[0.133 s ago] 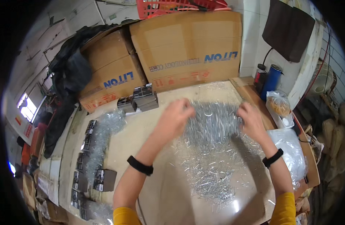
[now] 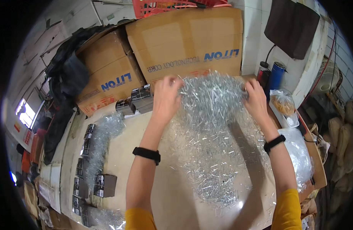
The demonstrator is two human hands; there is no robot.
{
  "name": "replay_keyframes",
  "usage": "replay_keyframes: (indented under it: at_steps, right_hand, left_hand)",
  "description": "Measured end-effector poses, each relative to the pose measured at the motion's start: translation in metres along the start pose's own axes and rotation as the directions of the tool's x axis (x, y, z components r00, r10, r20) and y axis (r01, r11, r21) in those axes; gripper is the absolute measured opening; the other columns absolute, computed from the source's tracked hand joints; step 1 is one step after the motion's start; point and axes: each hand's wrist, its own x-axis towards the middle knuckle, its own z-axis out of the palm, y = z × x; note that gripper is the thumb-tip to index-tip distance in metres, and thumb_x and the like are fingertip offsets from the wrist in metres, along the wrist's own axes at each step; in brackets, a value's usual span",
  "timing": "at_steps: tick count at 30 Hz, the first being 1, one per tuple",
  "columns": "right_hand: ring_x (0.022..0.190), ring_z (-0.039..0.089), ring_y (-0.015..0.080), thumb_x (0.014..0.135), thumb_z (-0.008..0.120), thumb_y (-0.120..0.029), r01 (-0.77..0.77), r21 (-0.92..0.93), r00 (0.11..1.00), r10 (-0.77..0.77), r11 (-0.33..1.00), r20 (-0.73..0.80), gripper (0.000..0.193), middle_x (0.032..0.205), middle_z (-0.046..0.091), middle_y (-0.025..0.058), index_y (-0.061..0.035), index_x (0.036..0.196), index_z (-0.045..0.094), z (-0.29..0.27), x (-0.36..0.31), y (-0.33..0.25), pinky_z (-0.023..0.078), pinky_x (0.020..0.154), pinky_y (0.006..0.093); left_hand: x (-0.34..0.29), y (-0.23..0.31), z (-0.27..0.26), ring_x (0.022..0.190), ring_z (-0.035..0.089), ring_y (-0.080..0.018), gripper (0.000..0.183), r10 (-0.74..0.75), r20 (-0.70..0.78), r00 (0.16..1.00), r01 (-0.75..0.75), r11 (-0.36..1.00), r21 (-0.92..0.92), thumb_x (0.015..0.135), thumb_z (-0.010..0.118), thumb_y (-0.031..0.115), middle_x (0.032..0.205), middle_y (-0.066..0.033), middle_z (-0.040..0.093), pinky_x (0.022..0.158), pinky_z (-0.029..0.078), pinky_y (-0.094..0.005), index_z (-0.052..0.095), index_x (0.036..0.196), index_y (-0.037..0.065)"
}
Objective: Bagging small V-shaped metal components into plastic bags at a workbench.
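Observation:
A wide mass of short, shiny metal pins point(image 2: 213, 97) hangs above the far part of the pale tabletop point(image 2: 136, 132), between my two hands. My left hand point(image 2: 167, 99) is at its left side with curled fingers, and my right hand point(image 2: 257, 100) closes at its right side. Motion blurs the pins, and what carries them cannot be made out. Below and nearer me, many loose pins point(image 2: 218, 189) lie scattered on the tabletop. Both wrists wear black bands.
Large cardboard boxes point(image 2: 184, 42) stand along the back. At left are small dark boxes point(image 2: 104, 186) and a glittering, see-through heap point(image 2: 103, 142); stacked dark boxes point(image 2: 141, 96) sit behind. On the right are a blue bottle point(image 2: 277, 76) and a clear plastic bag point(image 2: 295, 153).
Both hands have risen and moved farther from me, and the mass of pins has gone up with them. It now overlaps the lower part of the large cardboard box.

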Motion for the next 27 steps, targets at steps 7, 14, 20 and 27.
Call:
replay_keyframes:
  at_steps: [7, 14, 20, 27]
  right_hand:
    - [0.131, 0.042, 0.0321, 0.077, 0.071, -0.033, -0.018, -0.203, 0.499, 0.185, 0.979, 0.847, 0.055, 0.141, 0.044, 0.0139, -0.0103, 0.125, 0.057, 0.049, -0.036, -0.04, 0.033, 0.104, 0.0608]
    - [0.146, 0.019, 0.0396, 0.08, 0.066, -0.057, -0.159, -0.025, 0.573, 0.112, 0.987, 0.812, 0.075, 0.16, 0.02, 0.01, -0.0286, 0.145, 0.042, 0.065, -0.122, -0.029, 0.02, 0.108, 0.0713]
    - [0.145, 0.02, 0.0404, 0.086, 0.066, -0.041, -0.079, -0.048, 0.421, 0.077, 0.996, 0.904, 0.07, 0.161, 0.02, 0.0072, -0.0286, 0.148, 0.036, -0.011, -0.151, -0.081, 0.024, 0.106, 0.0715]
    - [0.138, 0.038, 0.0293, 0.088, 0.062, -0.02, 0.166, 0.204, 0.5, -0.261, 0.965, 0.826, 0.05, 0.152, 0.039, 0.008, -0.0127, 0.136, 0.052, -0.051, -0.221, -0.117, 0.035, 0.111, 0.0451]
  left_hand:
    - [-0.098, -0.016, 0.076, 0.137, 0.03, -0.0453, 0.077, -0.017, 0.467, 0.884, 0.043, 0.998, -0.045, 0.08, 0.073, 0.042, 0.151, -0.0242, 0.03, 0.111, 0.025, -0.0561, 0.041, 0.142, 0.009]
    - [-0.187, 0.109, 0.049, 0.146, 0.006, -0.0466, 0.104, -0.14, 0.817, 0.559, 0.207, 0.978, 0.025, 0.081, 0.059, 0.068, 0.16, -0.0215, 0.003, 0.104, 0.013, -0.0762, 0.01, 0.156, 0.016]
    - [-0.266, 0.149, 0.003, 0.143, 0.019, -0.0442, 0.098, -0.069, 0.624, 0.778, 0.117, 0.992, -0.036, 0.08, 0.061, 0.065, 0.157, -0.0227, 0.02, 0.101, 0.017, -0.0769, 0.031, 0.148, 0.002]
    - [-0.291, 0.197, -0.037, 0.142, 0.023, -0.0418, 0.084, -0.191, 0.629, 0.754, 0.22, 0.975, 0.034, 0.088, 0.061, 0.052, 0.156, -0.022, 0.023, 0.108, 0.019, -0.0682, 0.031, 0.147, 0.002]
